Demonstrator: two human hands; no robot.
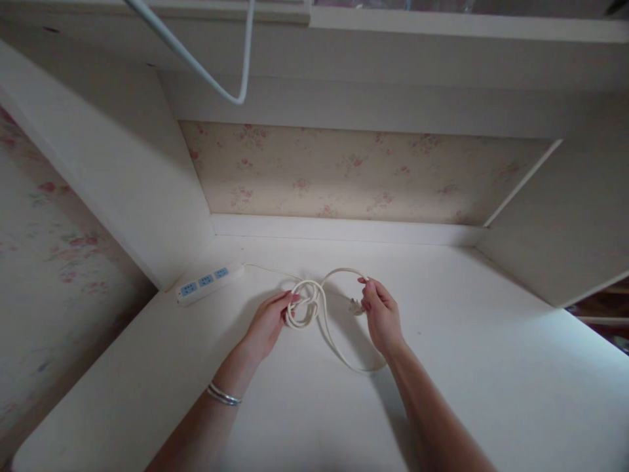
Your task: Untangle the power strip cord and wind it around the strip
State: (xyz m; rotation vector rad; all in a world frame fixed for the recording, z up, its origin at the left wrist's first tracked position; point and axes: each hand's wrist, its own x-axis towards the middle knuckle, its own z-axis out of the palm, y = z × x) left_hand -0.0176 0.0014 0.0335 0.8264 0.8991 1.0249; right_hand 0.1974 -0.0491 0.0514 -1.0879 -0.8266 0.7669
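A white power strip point(206, 283) with blue socket faces lies at the left of the white desk, its cord running right toward my hands. My left hand point(270, 318) is closed on the coiled part of the power cord point(305, 321). Between finger and thumb, my right hand point(381, 311) pinches the cord near its free end. A plug point(356, 307) shows just left of those fingers. One loose loop of cord hangs between the hands and passes behind my right wrist.
The white desk point(304, 406) has side panels and a low back ledge point(344, 228) under floral wallpaper point(304, 170). Overhead, a shelf point(393, 62) spans the desk. A white bent rod or cable point(240, 98) hangs down at upper left.
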